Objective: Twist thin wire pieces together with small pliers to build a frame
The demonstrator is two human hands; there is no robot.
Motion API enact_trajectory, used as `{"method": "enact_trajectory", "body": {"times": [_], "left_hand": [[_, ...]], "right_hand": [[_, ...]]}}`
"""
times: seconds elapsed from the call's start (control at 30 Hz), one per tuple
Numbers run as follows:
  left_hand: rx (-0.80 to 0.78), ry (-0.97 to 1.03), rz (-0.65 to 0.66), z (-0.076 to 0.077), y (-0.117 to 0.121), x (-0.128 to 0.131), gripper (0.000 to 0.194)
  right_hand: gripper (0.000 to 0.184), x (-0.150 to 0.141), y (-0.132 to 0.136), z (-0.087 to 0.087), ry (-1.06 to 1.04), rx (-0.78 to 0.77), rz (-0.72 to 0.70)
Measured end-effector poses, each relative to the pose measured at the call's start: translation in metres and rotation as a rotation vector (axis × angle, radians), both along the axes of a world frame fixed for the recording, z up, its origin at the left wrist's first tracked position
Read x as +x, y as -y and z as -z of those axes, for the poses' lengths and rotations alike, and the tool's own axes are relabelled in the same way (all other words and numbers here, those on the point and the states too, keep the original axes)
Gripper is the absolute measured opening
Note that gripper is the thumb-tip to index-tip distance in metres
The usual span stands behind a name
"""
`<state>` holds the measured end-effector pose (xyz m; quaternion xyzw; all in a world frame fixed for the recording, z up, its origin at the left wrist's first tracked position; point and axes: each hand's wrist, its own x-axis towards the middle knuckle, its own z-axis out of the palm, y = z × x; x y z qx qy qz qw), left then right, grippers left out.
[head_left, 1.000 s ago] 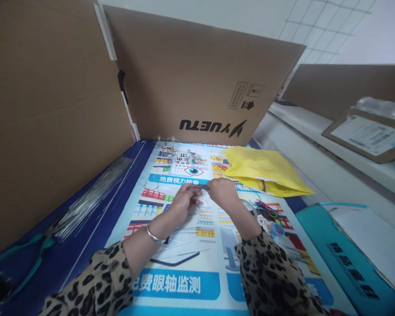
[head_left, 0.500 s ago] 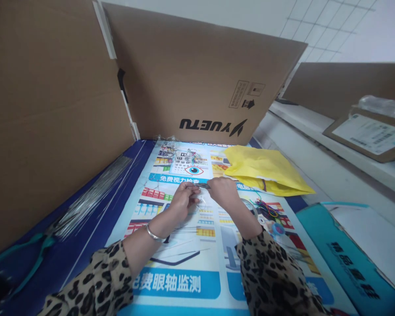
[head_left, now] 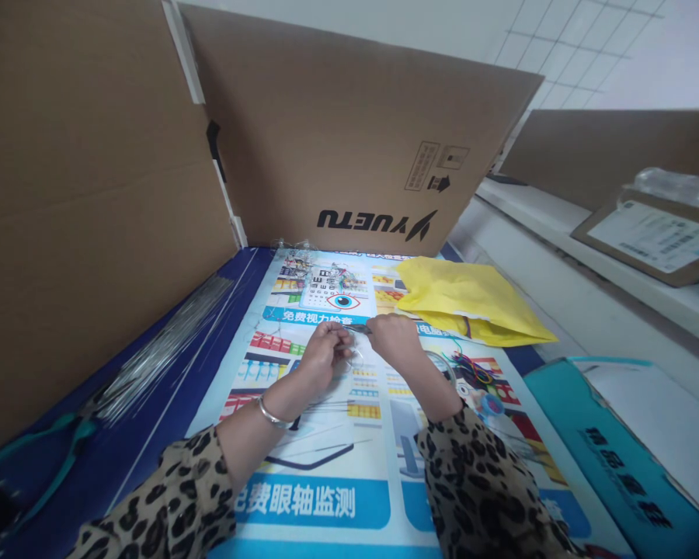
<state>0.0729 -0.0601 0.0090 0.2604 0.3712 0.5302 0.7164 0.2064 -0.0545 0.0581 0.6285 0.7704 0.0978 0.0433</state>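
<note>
Over the middle of the printed sheet (head_left: 311, 501), my two hands work close together. My right hand (head_left: 396, 340) is wrapped round pliers (head_left: 359, 329); only their metal jaws show, pointing left. Fingers of my left hand (head_left: 320, 355) are pinched at the tip of those jaws. A thin clear or silvery wire (head_left: 358, 359) loops out below the left fingertips. Whether the jaws grip it is too small to tell. A few thin straight wires (head_left: 326, 449) lie on the sheet beneath my left wrist.
Cardboard panels (head_left: 361, 132) stand behind and at left. A bundle of thin metal wires (head_left: 163, 349) and teal-handled pliers (head_left: 73, 435) lie at left. On the right are a yellow bag (head_left: 471, 299), coloured cords (head_left: 474, 369) and a teal box (head_left: 623, 458). Tangled wire scraps (head_left: 338, 276) lie ahead.
Both hands stay almost in place. The thin wire loop under my left fingers has shifted slightly and shows a rounder curve.
</note>
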Motion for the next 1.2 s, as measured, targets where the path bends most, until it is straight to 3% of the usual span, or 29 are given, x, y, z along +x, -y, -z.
{"method": "enact_trajectory", "body": {"times": [0.27,0.6,1.2], "left_hand": [[0.049,0.031,0.039,0.0016,-0.0006,-0.0016,0.021],[0.111,-0.080,0.094,0.0049,-0.0033,-0.0031,0.010],[0.210,-0.275,0.114,0.0068,-0.0079,-0.0085,0.021]], "right_hand": [[0.025,-0.0002,-0.0002,-0.0029,-0.039,-0.068,0.048],[0.027,-0.0027,0.0015,-0.0045,-0.059,-0.092,0.072],[0.028,-0.0021,0.0020,-0.0060,-0.047,-0.107,0.071]]}}
